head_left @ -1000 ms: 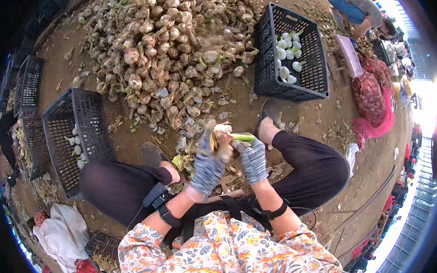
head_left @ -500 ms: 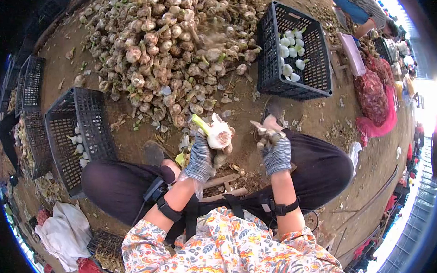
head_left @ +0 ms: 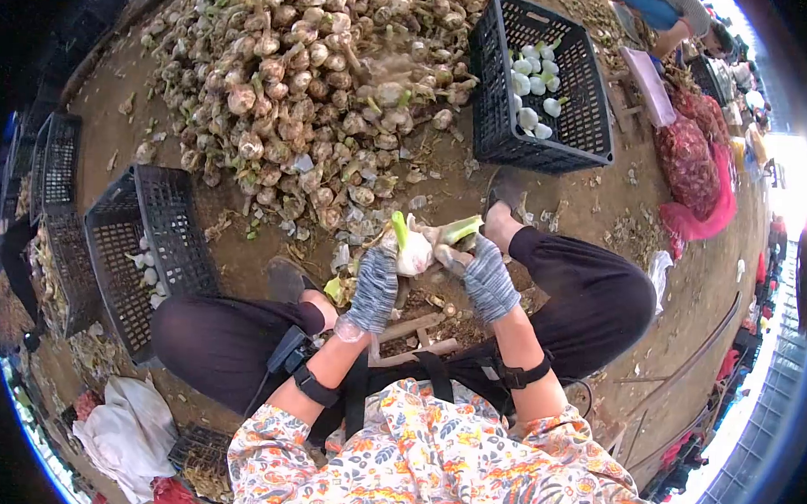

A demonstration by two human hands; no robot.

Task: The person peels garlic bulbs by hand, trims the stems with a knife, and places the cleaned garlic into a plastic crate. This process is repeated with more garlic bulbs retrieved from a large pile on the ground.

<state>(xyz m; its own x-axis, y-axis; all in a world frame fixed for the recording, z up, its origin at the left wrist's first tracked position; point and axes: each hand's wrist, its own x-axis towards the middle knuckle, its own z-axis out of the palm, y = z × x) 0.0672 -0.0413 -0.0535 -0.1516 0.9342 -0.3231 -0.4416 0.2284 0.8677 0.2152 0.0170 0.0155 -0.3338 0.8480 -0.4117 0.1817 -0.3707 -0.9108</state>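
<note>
Left hand: gloved, fingers curled round a pale bulb with a green stub pointing up and away from the sitter.
Right hand: gloved too, narrowed on a green-ended piece — husk or stem, I cannot tell from here.
Bulb's place: up in front of the sitter, between the knees, close against the piece in the right hand.
Pile: rough bulbs heaped ahead, the loose near edge stopping short of the hands.
Right crate: black, just beyond the right shoe, white bulbs grouped towards its left wall, bare grid showing to their right.
Left crate: near the left knee, more white bulbs partly in sight.
Floor: scrap-strewn; a strip runs between pile and left crate — and a broad stretch lies past the right knee.
</note>
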